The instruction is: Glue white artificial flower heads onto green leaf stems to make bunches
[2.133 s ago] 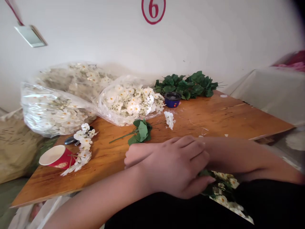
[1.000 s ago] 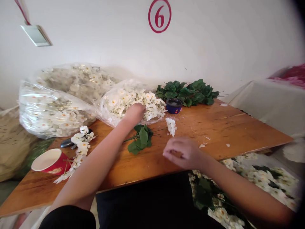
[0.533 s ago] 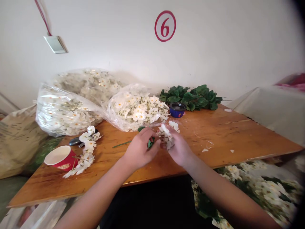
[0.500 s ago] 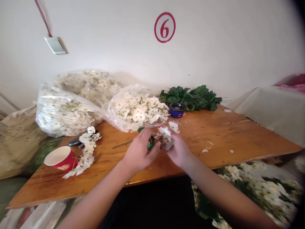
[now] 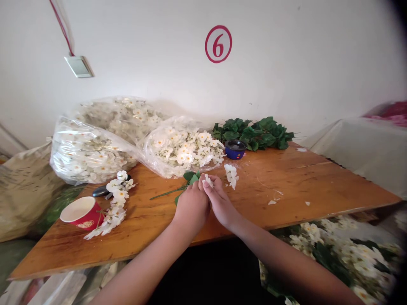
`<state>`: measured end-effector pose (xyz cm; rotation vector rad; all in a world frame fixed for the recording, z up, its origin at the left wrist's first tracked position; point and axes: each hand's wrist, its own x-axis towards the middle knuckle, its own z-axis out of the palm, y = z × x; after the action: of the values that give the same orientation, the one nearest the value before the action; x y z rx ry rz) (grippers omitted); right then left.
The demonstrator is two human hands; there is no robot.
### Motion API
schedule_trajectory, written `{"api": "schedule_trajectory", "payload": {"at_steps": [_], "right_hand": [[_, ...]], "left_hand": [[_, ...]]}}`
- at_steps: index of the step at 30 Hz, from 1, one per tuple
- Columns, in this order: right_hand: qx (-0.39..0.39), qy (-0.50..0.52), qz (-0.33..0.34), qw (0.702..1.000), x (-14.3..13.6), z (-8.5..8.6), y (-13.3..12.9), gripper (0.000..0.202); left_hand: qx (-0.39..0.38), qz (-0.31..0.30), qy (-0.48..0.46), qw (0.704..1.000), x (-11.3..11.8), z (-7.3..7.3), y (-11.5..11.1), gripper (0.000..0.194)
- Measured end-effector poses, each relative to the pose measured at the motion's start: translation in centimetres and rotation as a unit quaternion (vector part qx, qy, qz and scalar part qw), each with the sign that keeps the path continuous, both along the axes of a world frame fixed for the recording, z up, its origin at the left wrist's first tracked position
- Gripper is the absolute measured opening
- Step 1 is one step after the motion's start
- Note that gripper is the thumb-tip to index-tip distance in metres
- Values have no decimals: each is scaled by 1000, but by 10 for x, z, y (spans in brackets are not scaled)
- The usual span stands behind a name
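Observation:
My left hand (image 5: 193, 201) is closed, its knuckles turned up, around a green leafy stem (image 5: 167, 193). Leaves (image 5: 190, 176) stick out above and to the left of its fingers, and the stem's bare end points left. Pressed against it, my right hand (image 5: 221, 203) is closed on white artificial flowers (image 5: 207, 179); only a few petals show between thumb and fingers. The place where flowers and stem come together is hidden by the hands. A loose white flower cluster (image 5: 231, 176) lies on the wooden table (image 5: 302, 178) just beyond my right hand.
Plastic bags of white flowers (image 5: 92, 148) fill the back left. A blue pot (image 5: 235, 150) stands before green leaf bunches (image 5: 267, 133). At left, a red paper cup (image 5: 84, 213) lies tipped beside a flower spray (image 5: 116, 207) and a dark object (image 5: 101, 191). More flowers (image 5: 356, 254) sit below the right edge.
My hands have come together, and my right hand has moved left and closed over the white flowers, which now mostly disappear inside the grip. The view has tilted slightly upward.

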<state>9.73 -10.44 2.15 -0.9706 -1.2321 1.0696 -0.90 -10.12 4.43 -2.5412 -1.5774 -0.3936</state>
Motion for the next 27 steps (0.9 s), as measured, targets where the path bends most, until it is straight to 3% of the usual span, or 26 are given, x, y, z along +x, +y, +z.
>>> {"api": "schedule_trajectory", "payload": {"at_steps": [5, 10, 14, 21, 24, 27], "right_hand": [[66, -56, -57, 995, 1, -7, 4, 27], [92, -35, -60, 993, 7, -7, 2, 23], [144, -48, -82, 985, 12, -5, -2, 14], [168, -38, -92, 981, 17, -6, 1, 10], [165, -42, -89, 981, 35, -2, 9, 7], [164, -24, -118, 979, 75, 16, 32, 1]], "left_hand": [[-31, 4, -11, 999, 0, 1, 2, 37], [-44, -7, -76, 996, -4, 1, 1, 24], [-57, -8, -134, 989, -5, 0, 5, 22], [-58, -24, -168, 984, 3, 0, 13, 18], [-20, -70, -202, 977, -4, 1, 19, 17], [48, -69, -233, 969, -25, 1, 26, 32]]}}
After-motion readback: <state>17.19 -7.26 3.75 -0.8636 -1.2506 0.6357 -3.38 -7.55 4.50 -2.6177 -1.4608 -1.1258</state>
